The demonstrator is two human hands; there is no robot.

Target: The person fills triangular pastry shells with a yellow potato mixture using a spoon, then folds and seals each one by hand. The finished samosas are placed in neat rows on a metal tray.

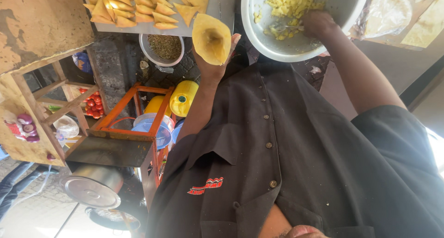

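My left hand [209,68] holds an open cone of thin yellow pastry [212,38], its mouth turned toward me and nothing visible inside it. My right hand [318,23] reaches into a large metal bowl [259,39] and is closed on some of the yellow mashed filling [289,4] that lies in it. The bowl sits just right of the cone. My dark buttoned shirt [286,164] fills the lower part of the view.
A tray [217,9] of several folded triangular pastries [138,9] lies at the top left, with a small bowl of green-brown seeds [165,46] beside it. Flat pastry sheets [388,11] lie at top right. Below stand a yellow jerrycan [183,98], an orange metal frame [134,111], tomatoes [92,105] and a wooden shelf [55,99].
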